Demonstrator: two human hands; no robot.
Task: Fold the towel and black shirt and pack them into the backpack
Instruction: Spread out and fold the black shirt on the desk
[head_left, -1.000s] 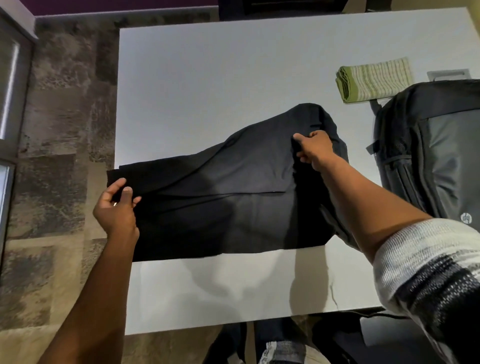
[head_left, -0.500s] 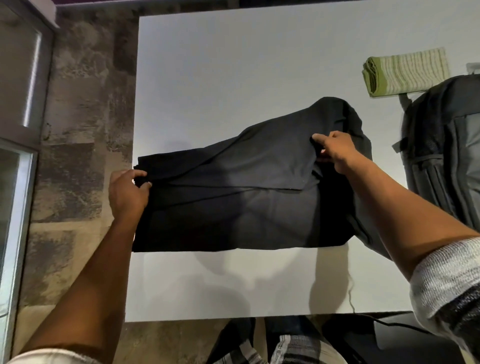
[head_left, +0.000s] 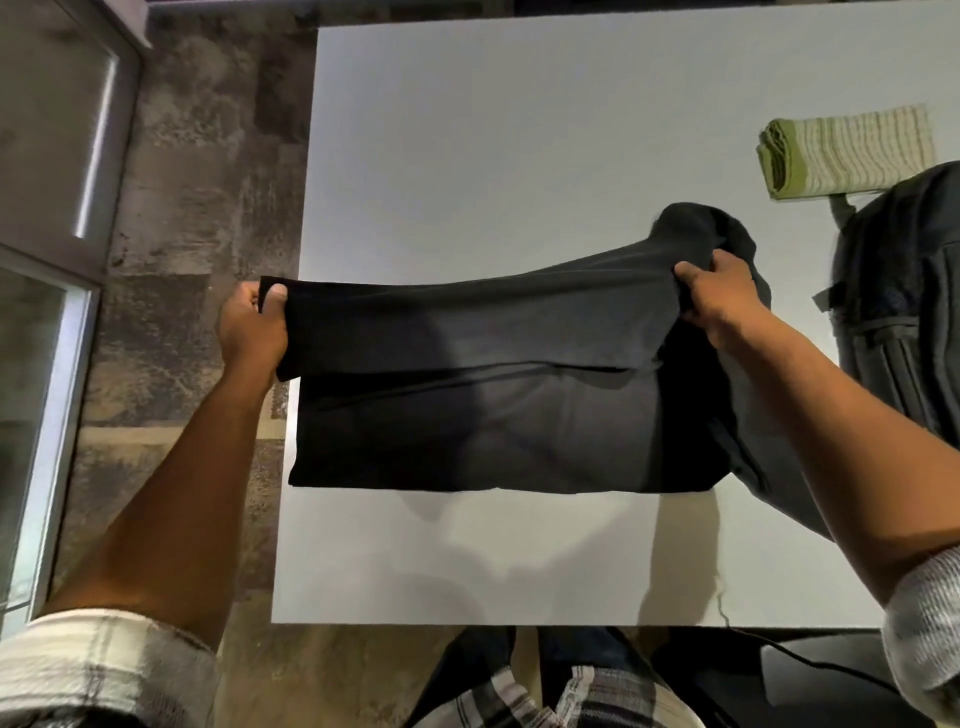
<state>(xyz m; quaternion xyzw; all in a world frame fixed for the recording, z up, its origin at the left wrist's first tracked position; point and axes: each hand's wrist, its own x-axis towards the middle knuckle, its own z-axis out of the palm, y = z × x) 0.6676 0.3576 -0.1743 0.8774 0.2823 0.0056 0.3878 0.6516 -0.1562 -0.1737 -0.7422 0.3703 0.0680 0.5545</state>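
Both hands, left hand (head_left: 253, 327) and right hand (head_left: 723, 301), pinch the black shirt's (head_left: 478, 405) far edge.

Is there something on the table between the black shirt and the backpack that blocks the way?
Nothing visible does. The black shirt, held by both hands, lies right beside the backpack; the folded towel sits farther back, out of the way.

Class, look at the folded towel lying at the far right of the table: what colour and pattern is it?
The towel is green with pale cream stripes, seen in the head view.
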